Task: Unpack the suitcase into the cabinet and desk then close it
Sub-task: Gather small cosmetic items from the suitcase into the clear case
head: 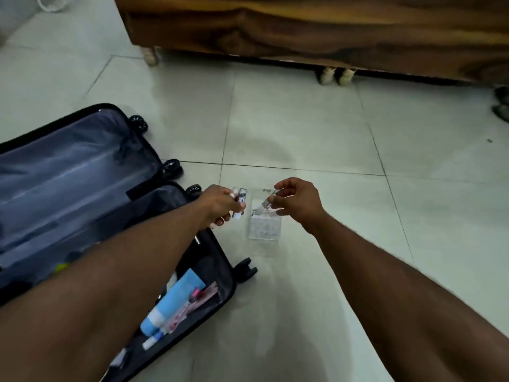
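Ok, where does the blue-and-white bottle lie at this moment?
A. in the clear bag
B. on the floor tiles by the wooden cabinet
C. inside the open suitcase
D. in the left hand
C: the blue-and-white bottle lies inside the open suitcase, in the half nearest the camera, with neither hand touching it.

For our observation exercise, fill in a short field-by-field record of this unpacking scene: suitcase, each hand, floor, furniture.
suitcase: open flat on the floor, toiletries in near half
blue bottle: lying in suitcase
left hand: grips small tubes
right hand: fingers pinch a clear pouch, which hangs down
floor: pale tiles
cabinet: wooden, on short legs, beyond the hands
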